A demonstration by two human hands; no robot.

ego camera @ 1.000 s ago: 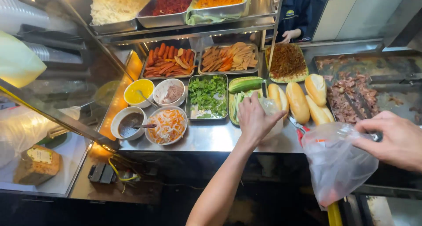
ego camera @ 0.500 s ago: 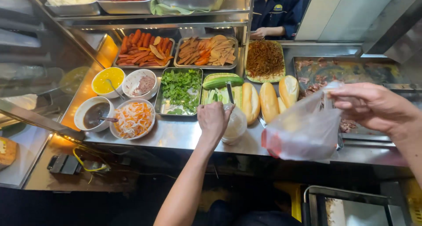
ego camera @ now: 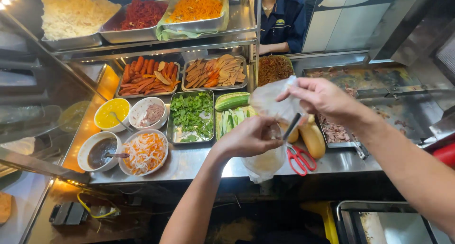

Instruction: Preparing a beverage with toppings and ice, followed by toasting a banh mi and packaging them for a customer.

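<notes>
Head view: both hands grip thin clear plastic bag (ego camera: 272,101); r. hand (ego camera: 322,99) pinches top, l. hand (ego camera: 249,137) just below.

counter: steel (ego camera: 199,161)
on it: sauce bowl (ego camera: 98,151), slaw bowl (ego camera: 144,152), herb tray (ego camera: 192,117), red scissors (ego camera: 299,157), bread roll (ego camera: 313,139)
upper shelf (ego camera: 156,47): three trays

A: Setting? What stands beyond the hands?
B: Stainless steel counter (ego camera: 199,163) under them; a steel shelf (ego camera: 156,47) above and beyond, lit from beneath.
A: Left side?
B: Slanted glass panel (ego camera: 42,106), warm orange light along the counter's edge.
A: Right, far?
B: Pale tiled wall (ego camera: 341,16). Dark floor below.
</notes>
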